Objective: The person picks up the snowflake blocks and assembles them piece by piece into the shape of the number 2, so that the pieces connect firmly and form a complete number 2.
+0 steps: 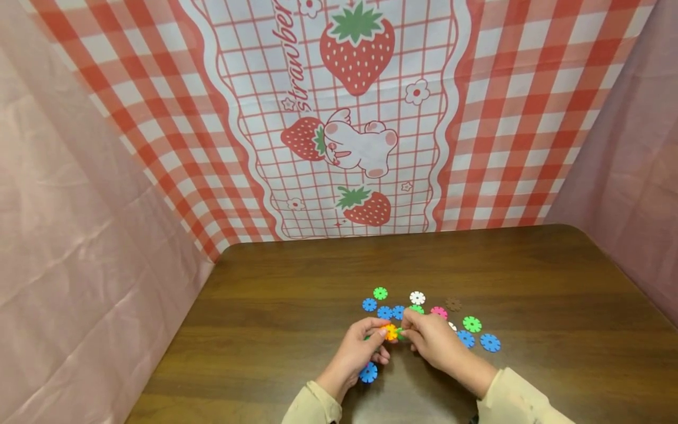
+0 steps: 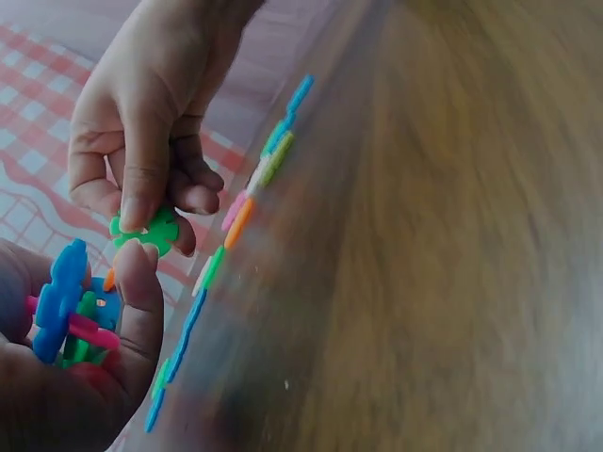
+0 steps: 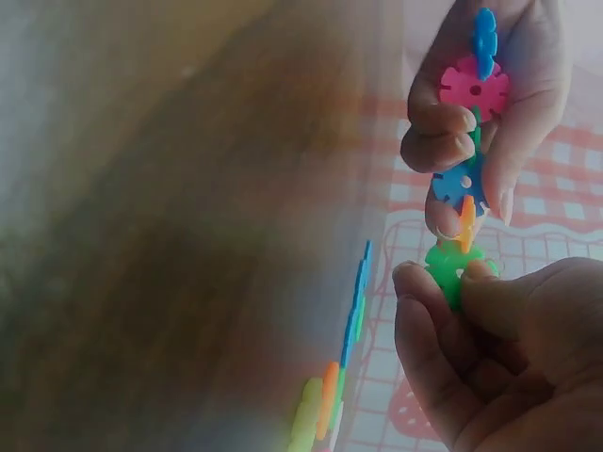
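Observation:
A chain of notched plastic discs lies in the left hand (image 1: 356, 353), whose fingers curl round it. In the right wrist view the chain runs from a blue disc (image 3: 485, 43) through a pink disc (image 3: 474, 90), a green one, a blue disc (image 3: 459, 186) and an orange disc (image 3: 467, 224). The right hand (image 3: 513, 353) pinches a green disc (image 3: 460, 271) between thumb and finger, and that disc meets the orange one at the chain's end. Whether the two are slotted together cannot be told. The left wrist view shows the right hand (image 2: 151, 122) above the left hand (image 2: 85, 395).
Loose discs lie flat on the brown table (image 1: 296, 282) beyond and right of the hands, among them a white disc (image 1: 417, 298), a pink disc (image 1: 438, 312), a green disc (image 1: 472, 324) and a blue disc (image 1: 490, 343). A checked strawberry cloth (image 1: 508, 118) hangs behind the table.

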A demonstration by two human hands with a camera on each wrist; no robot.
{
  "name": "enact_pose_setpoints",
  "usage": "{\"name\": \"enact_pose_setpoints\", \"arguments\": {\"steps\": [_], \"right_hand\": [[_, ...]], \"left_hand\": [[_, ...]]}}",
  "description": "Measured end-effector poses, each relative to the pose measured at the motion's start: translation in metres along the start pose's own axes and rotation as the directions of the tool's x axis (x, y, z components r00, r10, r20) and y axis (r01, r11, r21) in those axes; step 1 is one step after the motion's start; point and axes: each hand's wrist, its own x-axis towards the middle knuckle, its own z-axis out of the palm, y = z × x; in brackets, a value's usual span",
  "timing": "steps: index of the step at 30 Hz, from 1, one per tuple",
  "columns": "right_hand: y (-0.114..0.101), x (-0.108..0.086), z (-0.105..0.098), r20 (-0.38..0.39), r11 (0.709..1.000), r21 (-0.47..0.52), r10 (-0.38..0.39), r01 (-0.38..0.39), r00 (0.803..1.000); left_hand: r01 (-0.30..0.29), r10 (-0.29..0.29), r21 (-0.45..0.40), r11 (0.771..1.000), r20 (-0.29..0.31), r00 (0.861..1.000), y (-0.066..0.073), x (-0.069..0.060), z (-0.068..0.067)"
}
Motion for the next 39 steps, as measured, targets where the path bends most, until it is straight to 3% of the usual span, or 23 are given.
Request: {"name": "enact_pose_setpoints", "arguments": {"steps": [6, 16, 22, 25, 30, 39], "right_hand": [[-0.006, 0.005, 0.004, -0.023, 0.999, -0.011, 0.037, -0.038, 0.999], [0.002, 0.016, 0.009, 0.029, 0.999, 0.023, 0.027, -0.028, 0.999], [0.01, 0.033, 0.01, -0.018, 0.987, -0.096, 0.13, -0.131, 0.991], [0.012, 0.043, 0.011, 0.027, 0.973, -0.152, 0.177, -0.171, 0.984], [0.013, 0.056, 0.017, 0.138, 0.958, -0.228, 0.211, -0.177, 0.968], [0.013, 0.062, 0.027, 0.083, 0.929, -0.328, 0.21, -0.173, 0.974]], "left_hand": [[0.003, -0.003, 0.006, 1.0, -0.013, 1.0, 0.004, 0.0, -0.002], [0.082, -0.078, 0.098, 0.992, -0.047, 0.996, 0.001, -0.002, -0.009], [0.097, -0.091, 0.047, 0.994, -0.11, 0.99, -0.001, -0.003, -0.016], [0.122, -0.118, 0.027, 0.992, -0.103, 0.988, 0.0, -0.005, -0.018], [0.151, -0.152, -0.02, 0.988, -0.086, 0.985, 0.001, -0.006, -0.019], [0.147, -0.151, -0.062, 0.987, -0.077, 0.985, -0.001, -0.004, -0.018]]}}
